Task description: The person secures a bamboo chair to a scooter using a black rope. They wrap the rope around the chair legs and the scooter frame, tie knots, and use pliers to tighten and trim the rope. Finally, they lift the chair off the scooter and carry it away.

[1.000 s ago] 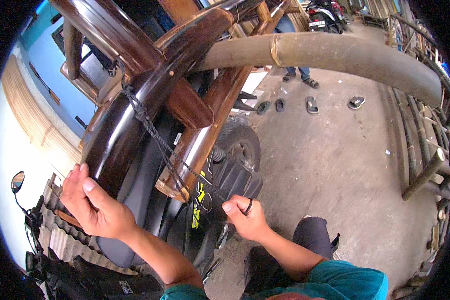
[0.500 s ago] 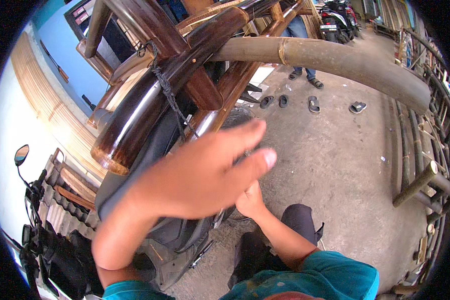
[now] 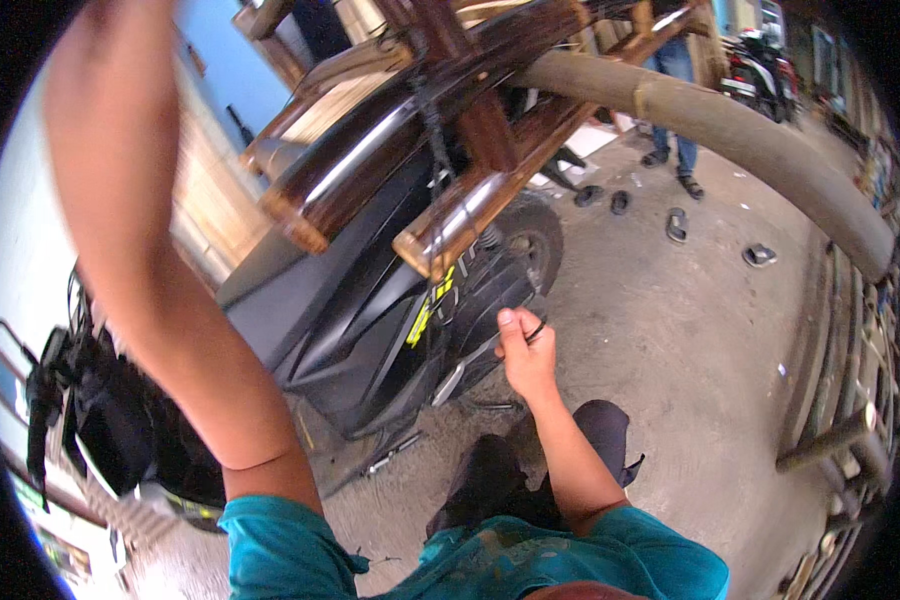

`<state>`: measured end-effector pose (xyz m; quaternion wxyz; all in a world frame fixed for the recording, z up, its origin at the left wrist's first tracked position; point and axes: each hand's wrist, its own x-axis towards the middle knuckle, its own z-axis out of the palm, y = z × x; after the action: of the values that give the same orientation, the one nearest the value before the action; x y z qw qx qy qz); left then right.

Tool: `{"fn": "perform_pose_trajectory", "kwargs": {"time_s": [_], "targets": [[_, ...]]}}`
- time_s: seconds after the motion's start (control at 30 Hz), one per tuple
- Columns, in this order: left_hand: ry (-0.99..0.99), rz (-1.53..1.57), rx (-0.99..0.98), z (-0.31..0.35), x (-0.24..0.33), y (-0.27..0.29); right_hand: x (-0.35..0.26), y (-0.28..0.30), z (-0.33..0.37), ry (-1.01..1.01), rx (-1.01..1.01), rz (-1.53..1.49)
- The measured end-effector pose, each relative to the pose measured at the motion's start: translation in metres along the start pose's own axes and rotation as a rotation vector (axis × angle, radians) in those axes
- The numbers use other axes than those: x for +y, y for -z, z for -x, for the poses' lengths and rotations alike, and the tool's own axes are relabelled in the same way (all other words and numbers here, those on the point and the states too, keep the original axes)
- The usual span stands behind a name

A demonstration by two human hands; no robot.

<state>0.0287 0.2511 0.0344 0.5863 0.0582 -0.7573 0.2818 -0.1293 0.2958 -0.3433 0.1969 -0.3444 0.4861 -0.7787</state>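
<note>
My right hand [image 3: 527,352] is closed in a fist beside the motorcycle, and a short bit of black cord [image 3: 537,329] shows at its fingers. My left forearm [image 3: 120,180] is raised across the upper left; its hand lies beyond the picture's edge. Dark brown lacquered bamboo furniture [image 3: 370,165] rests over the black motorcycle [image 3: 335,340]. Around one of its poles runs a black rope [image 3: 434,125], which hangs down toward the motorcycle's side. Blur hides where the rope ends.
A thick grey-brown bamboo pole [image 3: 740,125] juts out to the right. Beyond it stands a person in jeans [image 3: 674,100], with loose sandals [image 3: 677,225] on the concrete floor. Bamboo frames [image 3: 850,420] line the right side. Another motorcycle [image 3: 120,430] is at left.
My left hand has swung up and left, out of the picture. My right fist now shows fully, slightly higher. The view has shifted, exposing more of the motorcycle's side and rear wheel.
</note>
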Motion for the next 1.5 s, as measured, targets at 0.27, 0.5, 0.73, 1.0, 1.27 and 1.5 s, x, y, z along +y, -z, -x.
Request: {"fn": "perform_pose_trajectory", "kwargs": {"time_s": [0.27,0.5,0.73,1.0,1.27,1.5], "targets": [[0.649,0.487,-0.295,0.157,-0.016,-0.056,0.045,0.007,0.017,-0.055,-0.008,0.002],[0.647,0.410,-0.018,0.183,-0.005,-0.072,0.104,0.013,0.040,-0.163,-0.026,-0.009],[0.520,0.535,0.109,0.197,-0.003,-0.084,0.140,0.031,0.057,-0.197,-0.072,0.164],[0.541,0.515,0.161,0.214,0.004,-0.079,0.225,0.078,0.131,-0.105,-0.102,0.473],[0.608,0.575,0.255,0.238,0.001,-0.064,0.244,0.090,0.137,-0.214,-0.174,0.402],[0.546,0.653,0.497,0.242,-0.001,-0.079,0.242,0.059,0.142,-0.317,-0.090,0.263]]}}
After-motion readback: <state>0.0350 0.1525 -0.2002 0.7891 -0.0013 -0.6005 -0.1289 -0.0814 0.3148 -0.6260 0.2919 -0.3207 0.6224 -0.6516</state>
